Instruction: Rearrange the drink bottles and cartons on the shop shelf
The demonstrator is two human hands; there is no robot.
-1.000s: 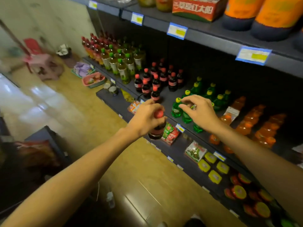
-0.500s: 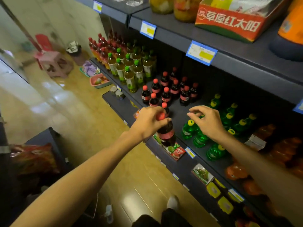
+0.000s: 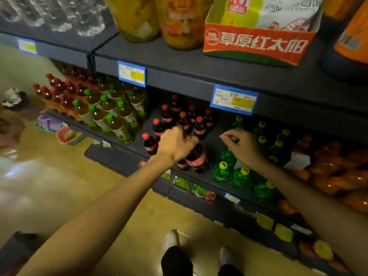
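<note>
Near the front edge of the middle shelf (image 3: 214, 148), in the head view, the left hand (image 3: 176, 144) curls its fingers round the neck and red cap of a dark cola bottle (image 3: 196, 158). The bottle leans a little and its bottom sits close to the shelf's front edge, just in front of the other cola bottles (image 3: 183, 120). It looks full, so it is likely heavy for its size. The plastic is smooth and may slip, so a hold on the neck under the cap, or round the label, seems safest.

The right hand (image 3: 244, 145) is bent over the top of a green bottle (image 3: 229, 156) among the green bottles (image 3: 240, 175), further right along the same shelf. Its fingertips seem to pinch the cap, but the cap itself is hidden.
</note>
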